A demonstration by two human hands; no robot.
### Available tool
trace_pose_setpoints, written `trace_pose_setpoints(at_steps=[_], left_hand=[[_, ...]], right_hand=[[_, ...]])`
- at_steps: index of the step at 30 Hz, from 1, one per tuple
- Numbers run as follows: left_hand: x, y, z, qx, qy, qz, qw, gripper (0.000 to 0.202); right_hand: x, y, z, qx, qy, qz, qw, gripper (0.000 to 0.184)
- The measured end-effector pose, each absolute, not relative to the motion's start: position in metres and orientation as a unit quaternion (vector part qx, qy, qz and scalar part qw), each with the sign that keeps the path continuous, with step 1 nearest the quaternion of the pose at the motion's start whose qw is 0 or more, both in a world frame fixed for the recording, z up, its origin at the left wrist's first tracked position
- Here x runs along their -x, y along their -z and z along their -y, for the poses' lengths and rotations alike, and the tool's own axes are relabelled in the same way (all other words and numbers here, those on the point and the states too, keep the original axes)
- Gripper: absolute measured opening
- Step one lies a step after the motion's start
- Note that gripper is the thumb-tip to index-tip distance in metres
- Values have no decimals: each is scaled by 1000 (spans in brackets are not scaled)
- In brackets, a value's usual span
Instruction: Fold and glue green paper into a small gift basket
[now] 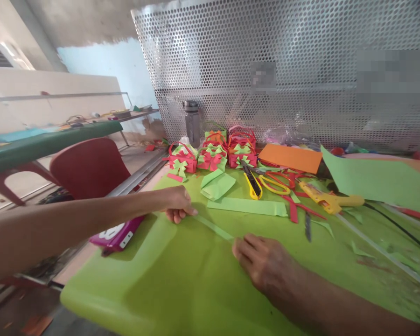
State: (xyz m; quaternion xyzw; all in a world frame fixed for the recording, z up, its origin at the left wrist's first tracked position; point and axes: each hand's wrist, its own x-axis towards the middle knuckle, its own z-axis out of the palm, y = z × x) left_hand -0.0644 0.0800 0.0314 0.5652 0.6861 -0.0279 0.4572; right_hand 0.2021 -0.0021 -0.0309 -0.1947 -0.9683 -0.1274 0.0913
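A narrow light-green paper strip (213,226) stretches between my two hands, just above or on the green table cover (168,280). Its far left end is pinched by my left hand (179,204), fingers curled. My right hand (259,261) is closed on the near right end, slightly blurred. Beyond the strip lies a wider folded green paper band (247,206). Behind that is a folded green paper piece (217,185), resembling a small bag or envelope. Several small red and green paper baskets (212,156) with bows and handles stand at the back.
To the right lie a yellow-handled cutter (252,182), scissors (275,185), a yellow glue gun (331,198) with a black cord, an orange sheet (290,157) and a large green sheet (381,179). A purple box (121,235) sits left. A bottle (192,123) stands before the perforated metal panel (283,56).
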Motion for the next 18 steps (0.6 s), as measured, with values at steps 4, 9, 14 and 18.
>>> trace_pose_setpoints(at_steps=[4, 9, 14, 18], left_hand=[[75, -32, -80, -567, 16, -704, 427, 27], [67, -42, -72, -626, -17, -710, 322, 24], [33, -37, -27, -810, -102, -557, 153, 42], [18, -16, 10, -922, -21, -368, 118, 82]], right_hand=[[-202, 31, 1, 183, 127, 971, 84, 10], [-201, 24, 3, 190, 122, 971, 76, 11], [-204, 12, -10, 157, 122, 976, 86, 13], [-211, 9, -29, 154, 116, 977, 89, 21]])
